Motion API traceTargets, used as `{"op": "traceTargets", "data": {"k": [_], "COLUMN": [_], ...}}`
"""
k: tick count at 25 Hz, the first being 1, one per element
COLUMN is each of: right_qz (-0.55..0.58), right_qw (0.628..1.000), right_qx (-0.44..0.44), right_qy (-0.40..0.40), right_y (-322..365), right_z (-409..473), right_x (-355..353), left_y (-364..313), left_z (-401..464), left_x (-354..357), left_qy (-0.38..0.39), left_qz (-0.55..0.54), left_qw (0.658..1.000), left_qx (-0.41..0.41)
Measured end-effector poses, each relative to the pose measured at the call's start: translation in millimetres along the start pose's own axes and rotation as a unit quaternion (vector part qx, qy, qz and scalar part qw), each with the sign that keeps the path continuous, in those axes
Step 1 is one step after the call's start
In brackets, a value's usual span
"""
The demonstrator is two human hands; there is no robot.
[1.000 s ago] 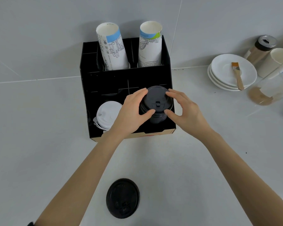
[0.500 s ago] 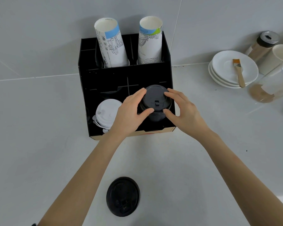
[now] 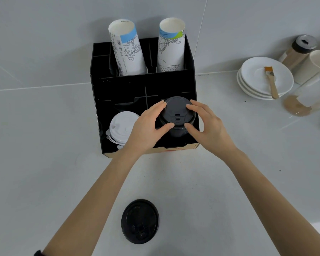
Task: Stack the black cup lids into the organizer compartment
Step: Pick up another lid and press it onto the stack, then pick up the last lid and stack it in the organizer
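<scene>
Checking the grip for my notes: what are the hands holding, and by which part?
Both hands, left and right, hold the black lid stack by its sides, fingertips and thumbs around the top lid's rim.

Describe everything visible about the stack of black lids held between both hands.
The stack of black lids is matte dark plastic, round, with a raised dome and a small sip tab facing the camera on the top lid. It stands upright in the front right compartment of the black organizer. The left hand and right hand pinch its sides with fingers and thumbs.
</scene>
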State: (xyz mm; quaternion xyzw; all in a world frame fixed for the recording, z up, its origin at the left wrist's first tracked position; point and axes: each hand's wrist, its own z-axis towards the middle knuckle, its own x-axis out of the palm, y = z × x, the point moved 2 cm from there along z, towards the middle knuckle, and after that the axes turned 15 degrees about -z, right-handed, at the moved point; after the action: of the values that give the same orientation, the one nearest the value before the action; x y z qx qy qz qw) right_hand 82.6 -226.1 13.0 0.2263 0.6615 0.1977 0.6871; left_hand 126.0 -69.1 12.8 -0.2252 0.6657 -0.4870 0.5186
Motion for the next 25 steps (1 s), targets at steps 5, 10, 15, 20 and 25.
{"op": "traceTargets", "data": {"k": [5,10,15,20,25], "right_qz": [0.003,-0.015,-0.028,-0.042,-0.055], "right_qw": [1.0,1.0,0.999,0.997,0.994], "right_qx": [0.005,-0.003,-0.027,-0.061,-0.088], "right_qy": [-0.009,-0.016,-0.033,-0.018,0.038], "right_y": [1,5,17,33,41], "right_z": [-3,-7,-21,-47,-81], "right_x": [2,-1,-5,2,25], "left_y": [0,-4,-10,-11,7], "left_z": [-1,-8,-29,-66,-114], "left_x": [2,-3,-15,-26,-33], "left_qy": [0.002,-0.011,-0.033,-0.045,-0.053], "left_qz": [0.0,0.014,0.002,-0.02,-0.013], "left_qw": [1.0,1.0,0.999,0.999,0.998], "left_qx": [-0.003,0.002,0.013,-0.015,-0.023]}}
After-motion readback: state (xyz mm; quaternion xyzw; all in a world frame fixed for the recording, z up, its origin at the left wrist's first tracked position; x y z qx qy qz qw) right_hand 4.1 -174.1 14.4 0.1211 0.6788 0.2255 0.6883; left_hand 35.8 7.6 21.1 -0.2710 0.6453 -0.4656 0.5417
